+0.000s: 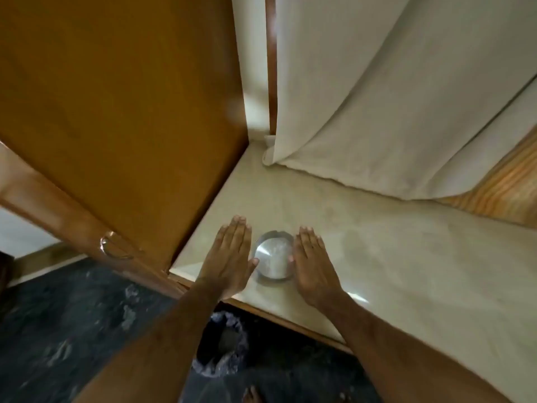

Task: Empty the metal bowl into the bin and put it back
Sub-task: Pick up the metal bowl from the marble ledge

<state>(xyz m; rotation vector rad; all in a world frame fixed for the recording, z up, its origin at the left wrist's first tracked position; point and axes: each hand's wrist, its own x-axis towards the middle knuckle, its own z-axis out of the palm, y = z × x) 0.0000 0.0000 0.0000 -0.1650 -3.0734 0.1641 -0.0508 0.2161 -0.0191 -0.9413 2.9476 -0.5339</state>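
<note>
While my hands flank the bowl, the biggest thing past them is the wooden door (pixel 116 112), which stands up beyond and to the left of my left hand, its metal handle (pixel 112 247) low on the frame just left of that wrist. Beyond my right hand a pale curtain (pixel 392 97) hangs down, its hem reaching the counter (pixel 377 257), and that pale stone top spreads under both palms and away to the right, with a wooden edge running along the near side below my wrists. Under my forearms, nearer to me than the counter edge, lies the dark floor (pixel 58 330), and on it, between my two arms, sits the bin (pixel 222 344) with a crumpled liner round its rim. My left hand (pixel 229 257) is flat and open, fingers straight and together, thumb tip touching or just beside the bowl's left wall. My right hand (pixel 312 266) is likewise flat and open, its thumb at the bowl's right wall. Neither hand has closed on anything. The bowl (pixel 273 255) stands upright on the counter between my hands, near its front edge, shiny metal; whether anything is in it I cannot tell. My bare toes (pixel 251 395) show at the very bottom.
</note>
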